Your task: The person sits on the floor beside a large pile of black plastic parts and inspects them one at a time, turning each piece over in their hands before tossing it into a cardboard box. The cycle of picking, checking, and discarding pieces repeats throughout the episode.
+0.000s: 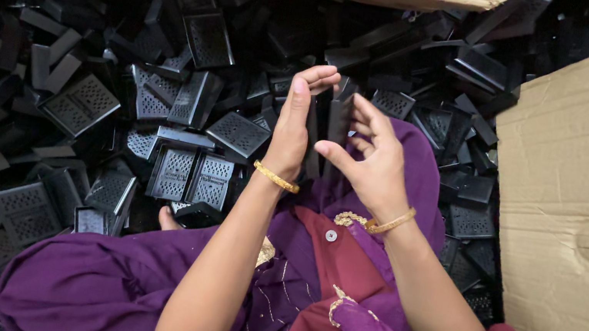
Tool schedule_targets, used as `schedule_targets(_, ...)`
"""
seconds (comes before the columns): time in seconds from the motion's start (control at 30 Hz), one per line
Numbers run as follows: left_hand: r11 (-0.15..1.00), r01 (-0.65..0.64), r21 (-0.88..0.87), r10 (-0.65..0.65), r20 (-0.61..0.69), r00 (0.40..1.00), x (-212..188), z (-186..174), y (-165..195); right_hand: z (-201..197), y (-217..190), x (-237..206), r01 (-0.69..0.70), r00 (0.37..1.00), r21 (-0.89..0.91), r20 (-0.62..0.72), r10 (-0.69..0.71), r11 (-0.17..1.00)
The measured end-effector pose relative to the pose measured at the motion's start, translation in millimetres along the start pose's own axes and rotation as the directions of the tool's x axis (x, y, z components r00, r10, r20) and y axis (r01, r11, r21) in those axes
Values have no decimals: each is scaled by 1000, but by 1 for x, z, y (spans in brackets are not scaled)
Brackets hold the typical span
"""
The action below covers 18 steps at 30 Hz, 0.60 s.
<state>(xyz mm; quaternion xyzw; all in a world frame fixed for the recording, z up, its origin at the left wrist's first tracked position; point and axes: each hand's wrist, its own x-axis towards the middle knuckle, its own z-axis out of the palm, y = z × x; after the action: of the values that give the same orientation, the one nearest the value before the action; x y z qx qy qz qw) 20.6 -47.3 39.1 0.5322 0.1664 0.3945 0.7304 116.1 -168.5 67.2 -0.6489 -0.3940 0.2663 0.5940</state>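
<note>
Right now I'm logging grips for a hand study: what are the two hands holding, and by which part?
Both hands share a small stack of flat black plastic pieces, held upright: left hand presses one side, right hand fingertips the other.

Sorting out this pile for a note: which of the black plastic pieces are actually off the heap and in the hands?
The stack of black pieces held upright between the left hand and right hand; all others lie loose in the pile.

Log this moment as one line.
left hand: holds black plastic pieces | right hand: touching them | around: pile of grated parts, cardboard
</note>
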Motion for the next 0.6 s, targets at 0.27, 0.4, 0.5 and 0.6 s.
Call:
schedule_targets(0.27, 980, 154, -128, -151, 33, 988, -6, 3, 3, 2, 2, -2, 0, 999, -54, 38, 2, 999)
schedule_targets(0.4, 993, 83, -83, -78, 62, 995, -7, 6, 5, 2, 2, -4, -79, 996, 144, 62, 71, 986)
schedule_targets(0.5, 998, 39, -40, -35, 78, 996, -6, 8, 6, 1, 1, -6, -8, 1000, 54, 22, 7, 999)
schedule_targets(0.6, 1000, -2, 6, 2, 79, 997, -6, 7, 7, -1, 0, -6, 36, 999, -21, 24, -36, 999)
